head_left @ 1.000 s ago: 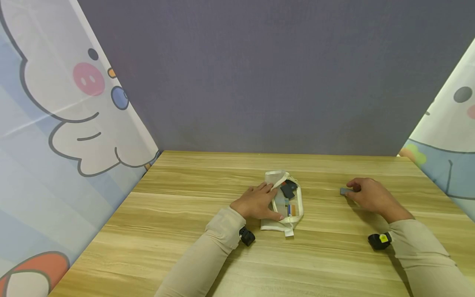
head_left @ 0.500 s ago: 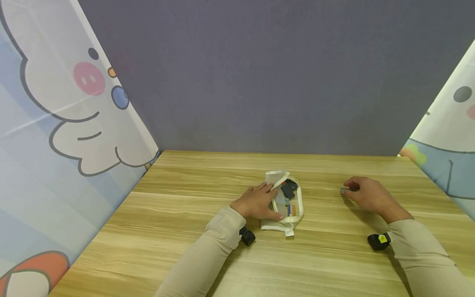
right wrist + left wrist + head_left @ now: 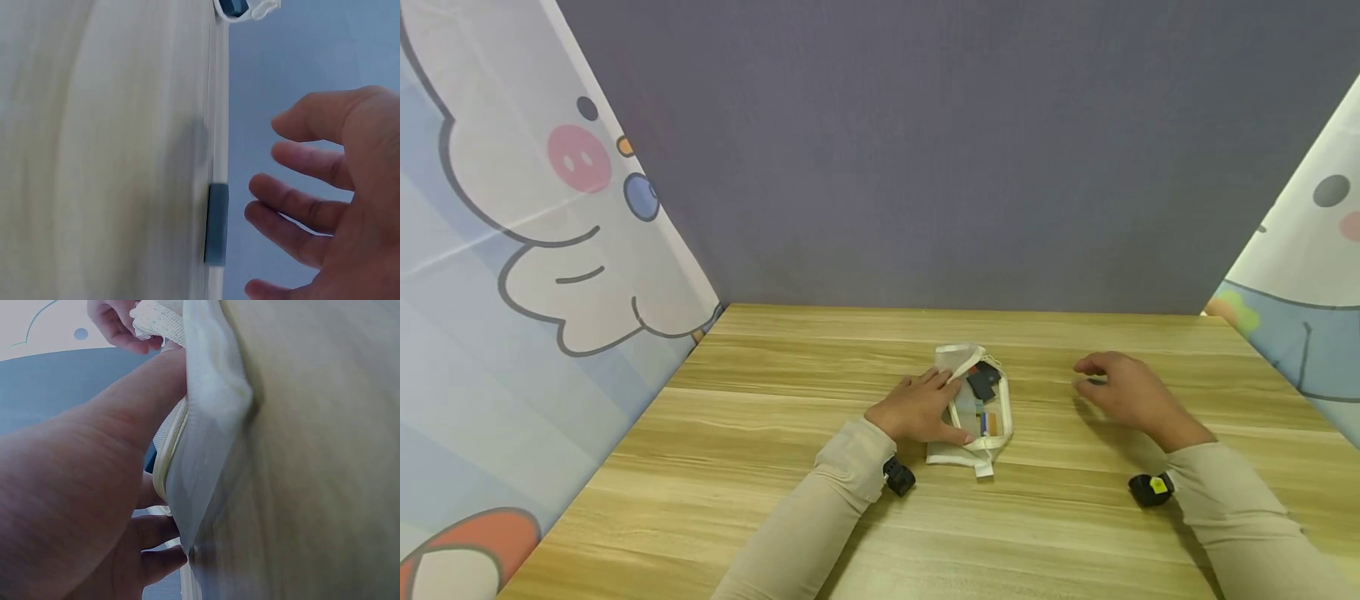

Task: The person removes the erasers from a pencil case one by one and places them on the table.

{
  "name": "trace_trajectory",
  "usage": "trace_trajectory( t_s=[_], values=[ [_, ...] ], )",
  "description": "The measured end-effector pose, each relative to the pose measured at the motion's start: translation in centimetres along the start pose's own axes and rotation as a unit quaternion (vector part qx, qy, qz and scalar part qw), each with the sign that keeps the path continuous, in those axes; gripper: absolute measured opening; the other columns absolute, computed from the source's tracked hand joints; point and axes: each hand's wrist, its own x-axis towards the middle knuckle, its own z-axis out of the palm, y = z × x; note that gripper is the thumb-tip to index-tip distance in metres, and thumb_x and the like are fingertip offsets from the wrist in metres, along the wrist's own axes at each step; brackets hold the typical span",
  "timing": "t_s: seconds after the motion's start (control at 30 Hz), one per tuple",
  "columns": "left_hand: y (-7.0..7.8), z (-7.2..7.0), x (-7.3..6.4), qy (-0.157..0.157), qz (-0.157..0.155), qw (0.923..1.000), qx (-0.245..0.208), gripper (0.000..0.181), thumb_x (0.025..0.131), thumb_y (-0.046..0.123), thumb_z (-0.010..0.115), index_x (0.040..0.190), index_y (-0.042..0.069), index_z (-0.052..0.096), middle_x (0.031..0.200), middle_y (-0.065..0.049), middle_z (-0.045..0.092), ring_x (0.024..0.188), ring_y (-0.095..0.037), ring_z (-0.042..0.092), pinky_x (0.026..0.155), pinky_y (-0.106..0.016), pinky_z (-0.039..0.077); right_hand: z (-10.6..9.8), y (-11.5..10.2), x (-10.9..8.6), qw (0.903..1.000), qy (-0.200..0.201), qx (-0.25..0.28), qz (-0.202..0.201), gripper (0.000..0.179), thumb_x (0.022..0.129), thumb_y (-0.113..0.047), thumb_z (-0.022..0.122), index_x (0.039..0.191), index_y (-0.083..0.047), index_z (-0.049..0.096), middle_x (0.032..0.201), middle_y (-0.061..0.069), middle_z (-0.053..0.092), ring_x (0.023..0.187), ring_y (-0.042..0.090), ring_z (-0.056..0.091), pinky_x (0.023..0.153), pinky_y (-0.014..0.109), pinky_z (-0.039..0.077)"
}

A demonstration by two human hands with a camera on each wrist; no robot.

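Note:
A white mesh zip pouch (image 3: 1007,408) lies on the table with its mouth gaping. My left hand (image 3: 916,410) rests on it, fingers spread on the far part and thumb across the near rim. Inside show dark flat pieces (image 3: 981,386) and a blue, white and orange piece (image 3: 990,424). To the right, my right hand (image 3: 1129,396) hovers over the table, thumb and fingers parted. In the right wrist view a small flat grey block (image 3: 216,225) lies on the tabletop, apart from the fingertips; in the head view the hand mostly hides it.
The wood-grain table (image 3: 760,367) ends at a grey panel (image 3: 925,167) behind. Cartoon-printed sheets flank it, one at the left (image 3: 550,250) and one at the right (image 3: 1307,292). A black wrist camera (image 3: 1152,490) hangs under the right forearm.
My right hand has moved slightly left and its fingers have parted, letting go of the grey block. The left hand and the pouch have stayed put.

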Motion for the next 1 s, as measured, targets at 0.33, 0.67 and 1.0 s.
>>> trace_trajectory(
  t_s=[0.33, 0.67, 1.0],
  values=[
    [-0.1, 0.1, 0.0, 0.001, 0.003, 1.0, -0.006, 0.091, 0.091, 0.068, 0.058, 0.161, 0.02, 0.026, 0.167, -0.006, 0.016, 0.153, -0.025, 0.01, 0.119, -0.055, 0.015, 0.6, -2.4, 0.2, 0.9997, -0.002, 0.022, 0.008, 0.034, 0.099, -0.016, 0.061, 0.123, 0.008, 0.064, 0.111, 0.023, 0.069, 0.102, 0.042, 0.064, 0.085, 0.057, 0.051],
    [-0.3, 0.4, 0.2, 0.004, 0.004, 1.0, -0.006, 0.092, 0.091, 0.068, 0.058, 0.161, 0.019, 0.025, 0.166, -0.007, 0.016, 0.153, -0.025, 0.011, 0.119, -0.054, 0.016, 1.6, -4.1, 0.3, 0.9995, 0.001, 0.032, -0.002, 0.029, 0.099, -0.014, 0.062, 0.12, 0.005, 0.066, 0.114, 0.024, 0.068, 0.107, 0.044, 0.063, 0.089, 0.058, 0.049],
    [-0.2, 0.1, 0.2, 0.005, 0.001, 1.0, -0.007, 0.091, 0.091, 0.068, 0.059, 0.161, 0.02, 0.026, 0.167, -0.007, 0.016, 0.153, -0.026, 0.011, 0.119, -0.054, 0.016, 2.5, -5.9, 0.6, 0.9968, -0.062, 0.049, -0.01, 0.029, 0.1, -0.016, 0.06, 0.123, 0.001, 0.066, 0.115, 0.016, 0.069, 0.107, 0.038, 0.064, 0.086, 0.054, 0.052]
  ],
)
